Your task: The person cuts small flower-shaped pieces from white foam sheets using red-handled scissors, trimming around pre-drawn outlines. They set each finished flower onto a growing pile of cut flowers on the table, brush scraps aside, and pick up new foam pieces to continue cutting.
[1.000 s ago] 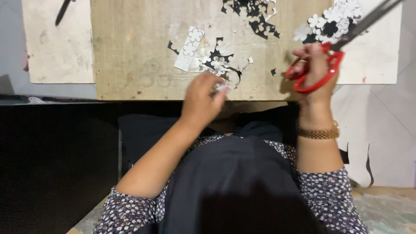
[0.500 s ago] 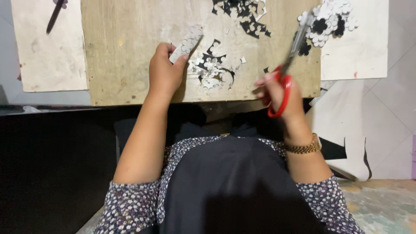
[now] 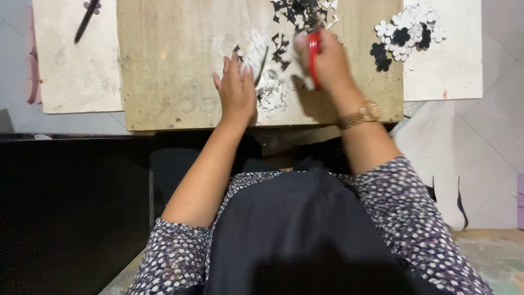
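Tiled floor, pale grey, fills the edges of the frame; a low wooden counter [image 3: 180, 71] runs across the top middle. A white board [image 3: 71, 65] lies at upper left beside the counter, with a dark pen-like tool [image 3: 87, 21] on its top edge. Another white sheet [image 3: 453, 71] sits at upper right.

Left hand [image 3: 237, 90], centre top of frame, is flat on the counter, fingers [image 3: 226, 68] fairly straight and close together, pinching a white patterned paper strip [image 3: 255, 50] at its lower end. The strip is tilted and blurred, just left of the right hand.

Right hand [image 3: 327, 57], upper middle, is closed round red-handled scissors [image 3: 313, 52]; only the red handle shows, blades blurred, so cannot tell if they are apart or together. A gold watch [image 3: 360, 113] is on that wrist.

A small white cut piece [image 3: 272, 93] lies on the counter between the two hands, touching the left hand's edge. Black and white paper scraps [image 3: 295, 11] are scattered at top centre, above the right hand. A cluster of cut flower shapes [image 3: 406, 33], white and black, sits at upper right, straddling the counter edge and the white sheet, well apart from both hands.

Lower frame: dark lap, dotted sleeves.
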